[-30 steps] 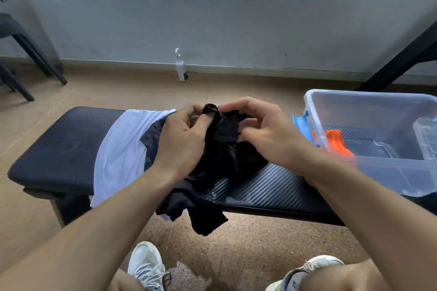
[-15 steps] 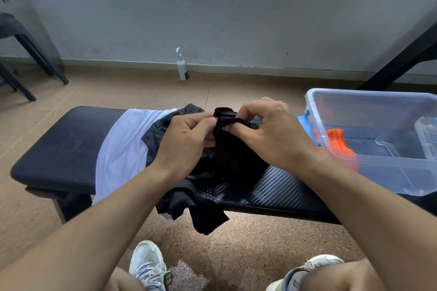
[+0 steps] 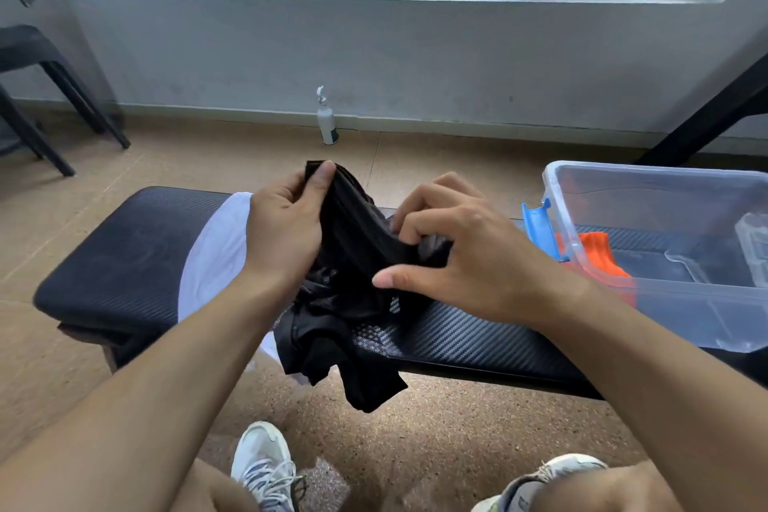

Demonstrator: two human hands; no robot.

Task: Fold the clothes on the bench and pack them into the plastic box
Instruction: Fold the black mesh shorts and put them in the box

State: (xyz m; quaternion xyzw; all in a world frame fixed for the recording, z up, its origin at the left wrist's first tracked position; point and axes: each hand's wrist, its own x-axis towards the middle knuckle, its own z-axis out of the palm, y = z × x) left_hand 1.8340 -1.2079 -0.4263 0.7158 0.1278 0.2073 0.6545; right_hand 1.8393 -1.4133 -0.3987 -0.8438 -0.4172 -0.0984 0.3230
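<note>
A crumpled black garment [image 3: 353,303] lies on the middle of the black padded bench [image 3: 124,262], its lower part hanging over the front edge. My left hand [image 3: 286,229] pinches one end of its edge and holds it raised. My right hand [image 3: 465,258] grips the same edge further right, fingers curled round the cloth. Under the black garment lies a white garment [image 3: 212,254], spread over the bench to the left. The clear plastic box [image 3: 665,303] stands on the right end of the bench, with an orange cloth [image 3: 598,258] inside.
A blue latch [image 3: 540,229] sits on the box's left side. A white pump bottle [image 3: 326,121] stands on the floor by the wall. Black chair legs [image 3: 50,104] are at the far left, a black table leg [image 3: 706,112] at the far right. My shoes [image 3: 262,466] are below the bench.
My hands, close together before, have drawn apart along the garment's edge. The left hand rose and moved left; the right moved right and down, stretching the cloth between them.
</note>
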